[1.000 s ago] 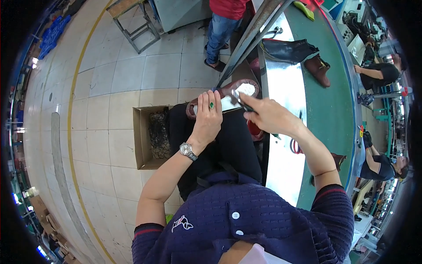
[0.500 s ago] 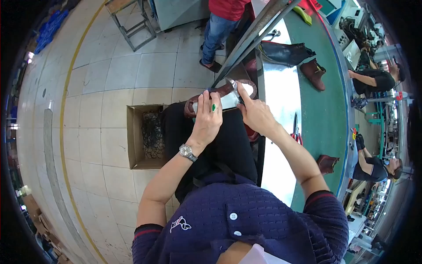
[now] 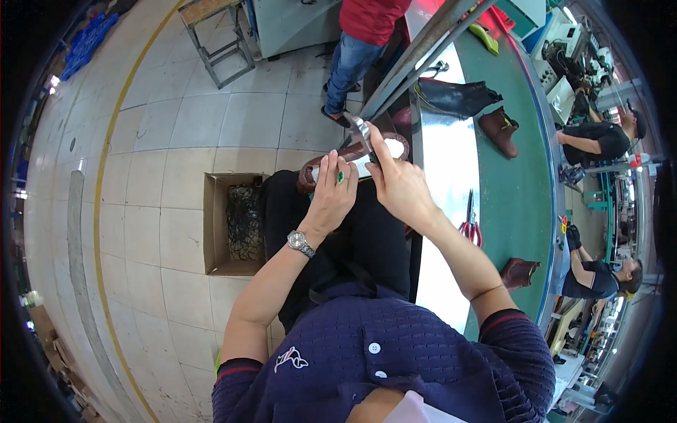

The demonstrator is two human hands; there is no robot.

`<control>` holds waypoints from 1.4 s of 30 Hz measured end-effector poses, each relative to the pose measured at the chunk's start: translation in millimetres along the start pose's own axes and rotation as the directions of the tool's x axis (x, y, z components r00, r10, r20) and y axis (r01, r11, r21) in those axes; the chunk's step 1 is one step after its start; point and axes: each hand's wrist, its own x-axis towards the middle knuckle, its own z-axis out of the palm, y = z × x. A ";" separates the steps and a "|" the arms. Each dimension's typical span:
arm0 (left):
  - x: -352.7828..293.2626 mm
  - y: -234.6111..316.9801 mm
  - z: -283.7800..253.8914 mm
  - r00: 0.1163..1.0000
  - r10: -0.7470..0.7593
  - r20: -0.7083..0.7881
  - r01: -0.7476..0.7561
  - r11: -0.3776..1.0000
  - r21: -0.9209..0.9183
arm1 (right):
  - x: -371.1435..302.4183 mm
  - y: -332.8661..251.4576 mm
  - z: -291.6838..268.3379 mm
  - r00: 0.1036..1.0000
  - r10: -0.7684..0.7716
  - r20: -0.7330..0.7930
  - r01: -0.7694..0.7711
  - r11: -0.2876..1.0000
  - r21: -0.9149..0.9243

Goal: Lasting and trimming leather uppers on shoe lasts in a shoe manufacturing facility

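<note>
Left hand (image 3: pixel 330 195) holds the shoe (image 3: pixel 363 166), right hand (image 3: pixel 405 189) grips a metal tool (image 3: pixel 362 131), its kind unclear; the shoe, upper centre of frame, slants up rightward, its upper-right end nearer the right hand.

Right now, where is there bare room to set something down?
On the green work surface, between the upper brown boot and the lower brown boot. Floor tiles are also free between the yellow line and the cardboard box. It's crowded over the lap: left hand, right hand, shoe and metal-headed tool.
</note>
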 end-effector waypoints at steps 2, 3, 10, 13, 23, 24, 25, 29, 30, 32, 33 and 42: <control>3.2 1.6 -2.0 1.000 -0.001 -0.008 0.001 1.000 -0.001 | -8.0 10.1 21.5 0.997 0.004 0.074 0.000 0.998 -0.065; 5.5 2.2 -4.4 1.000 0.001 -0.016 -0.001 1.000 0.003 | -10.2 17.4 30.5 0.989 0.022 0.150 -0.003 0.992 -0.127; 7.7 -16.8 -32.9 0.953 -0.220 0.208 0.235 0.971 -0.048 | -5.0 -1.6 14.6 0.996 -0.021 0.088 0.023 1.000 -0.015; 1.9 -21.1 -27.9 0.954 -0.235 0.185 0.265 0.951 -0.162 | -6.4 6.9 35.9 0.985 0.001 0.170 0.014 0.996 -0.086; 2.3 -29.0 -37.3 0.922 -0.303 0.242 0.379 0.835 -0.398 | 2.3 5.3 17.7 0.962 -0.038 0.272 0.038 0.999 0.005; 2.9 -33.5 -38.8 0.917 -0.292 0.272 0.389 0.804 -0.449 | 8.0 11.9 3.0 0.950 -0.028 0.310 0.026 1.000 0.011; 2.3 -36.0 -41.7 0.912 -0.270 0.308 0.397 0.769 -0.501 | 8.2 29.5 10.2 0.984 -0.127 0.125 0.121 0.991 0.052; -16.1 -30.6 -55.5 0.921 -0.335 0.197 0.388 0.786 -0.482 | 9.0 40.5 -2.7 0.992 0.080 0.098 -0.076 0.996 -0.043; -30.9 -25.4 -49.4 0.897 -0.405 0.179 0.424 0.667 -0.613 | -5.6 45.2 -3.2 0.981 0.079 0.178 -0.071 0.996 -0.053; -53.8 -4.4 -47.3 0.624 -0.594 0.508 0.646 0.027 -0.763 | -28.9 37.5 -14.0 0.951 0.036 0.307 -0.039 0.999 0.003; -60.3 3.3 -54.4 0.424 -0.472 0.773 0.593 -0.500 -0.631 | -31.1 20.4 -28.9 0.817 0.146 0.558 -0.302 0.932 0.199; -84.8 18.2 -44.0 0.442 -0.179 0.879 0.184 -0.941 -0.284 | -40.2 -33.9 -14.5 0.724 -0.317 0.613 0.315 0.942 0.114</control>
